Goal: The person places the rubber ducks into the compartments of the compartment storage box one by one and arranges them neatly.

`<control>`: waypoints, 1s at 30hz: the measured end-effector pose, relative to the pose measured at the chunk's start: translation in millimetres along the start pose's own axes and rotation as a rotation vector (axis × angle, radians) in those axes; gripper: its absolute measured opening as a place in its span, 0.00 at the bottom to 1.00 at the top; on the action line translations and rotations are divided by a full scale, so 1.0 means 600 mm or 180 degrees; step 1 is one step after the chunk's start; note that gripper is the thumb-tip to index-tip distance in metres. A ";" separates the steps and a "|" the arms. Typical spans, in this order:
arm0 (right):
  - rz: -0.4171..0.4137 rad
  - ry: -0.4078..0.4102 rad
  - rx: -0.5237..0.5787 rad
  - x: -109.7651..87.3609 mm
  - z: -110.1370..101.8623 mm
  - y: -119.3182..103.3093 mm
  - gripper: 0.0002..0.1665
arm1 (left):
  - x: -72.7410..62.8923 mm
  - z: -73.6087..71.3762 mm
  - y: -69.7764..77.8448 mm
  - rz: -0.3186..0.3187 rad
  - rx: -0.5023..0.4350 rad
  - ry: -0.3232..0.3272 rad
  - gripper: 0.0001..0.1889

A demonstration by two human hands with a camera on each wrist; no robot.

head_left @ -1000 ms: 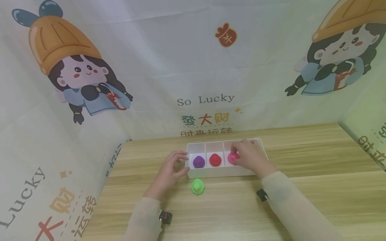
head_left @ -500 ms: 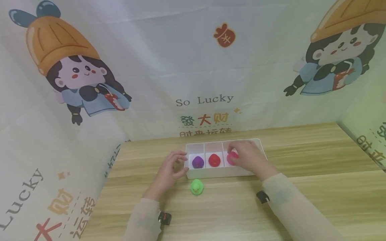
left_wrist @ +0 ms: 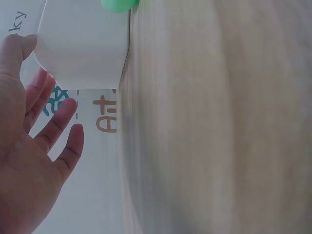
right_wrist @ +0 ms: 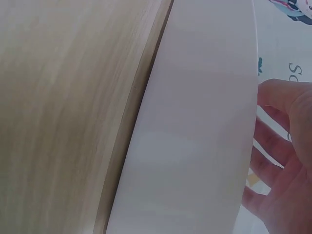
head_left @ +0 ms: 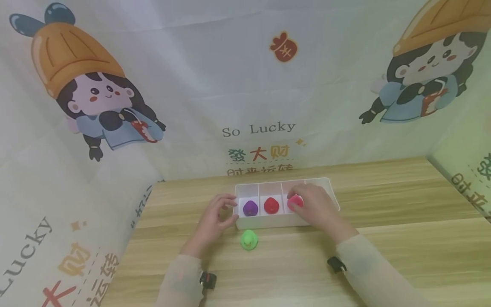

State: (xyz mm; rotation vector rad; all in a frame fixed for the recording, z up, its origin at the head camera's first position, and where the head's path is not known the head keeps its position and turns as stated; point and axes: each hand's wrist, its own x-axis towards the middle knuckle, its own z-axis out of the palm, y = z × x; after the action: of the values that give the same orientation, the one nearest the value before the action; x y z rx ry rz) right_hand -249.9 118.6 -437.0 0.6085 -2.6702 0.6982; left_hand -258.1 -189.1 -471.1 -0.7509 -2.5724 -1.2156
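Note:
Near the middle of the wooden table stands a white divided box (head_left: 270, 221). A purple rubber duck (head_left: 250, 208), a red rubber duck (head_left: 271, 205) and a pink rubber duck (head_left: 294, 202) sit in separate compartments, left to right. My right hand (head_left: 316, 207) reaches over the near wall, with finger and thumb round the pink duck; in the right wrist view the box wall (right_wrist: 190, 122) hides the duck. Spread, relaxed fingers of my left hand (head_left: 215, 216) touch the box's left end, thumb at its near corner. A green rubber duck (head_left: 249, 240) sits in front of the box.
The right-hand compartment (head_left: 322, 186) is partly behind my right hand. A printed cloth backdrop (head_left: 326, 102) hangs behind the table (head_left: 383, 196) and down both sides. Each sleeve has a small black device (head_left: 209, 280) at the wrist.
My right hand has shifted slightly left over the pink duck, and more of the right-hand compartment shows. The left hand keeps its place at the box's end. The whole view has drifted slightly.

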 end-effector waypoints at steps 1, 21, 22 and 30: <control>-0.0021 0.0030 0.0004 -0.002 -0.001 -0.002 0.10 | -0.001 0.000 0.000 0.0018 0.0002 0.0004 0.16; -0.0391 0.0335 0.0197 -0.025 -0.013 -0.043 0.07 | -0.001 0.001 -0.005 0.0042 -0.0019 -0.0023 0.16; -0.0400 0.0346 0.0208 -0.026 -0.012 -0.045 0.08 | -0.001 0.001 -0.005 0.0035 -0.0021 -0.0027 0.16; -0.0493 0.0361 0.0244 -0.034 -0.011 -0.058 0.09 | -0.003 0.002 -0.005 0.0062 -0.0052 -0.0036 0.17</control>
State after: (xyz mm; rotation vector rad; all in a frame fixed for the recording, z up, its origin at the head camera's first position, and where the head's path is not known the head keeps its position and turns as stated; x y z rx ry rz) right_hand -214.9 101.0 -425.8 0.7629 -2.4715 0.7698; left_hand -258.4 -190.7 -474.6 -0.7864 -2.5612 -1.2316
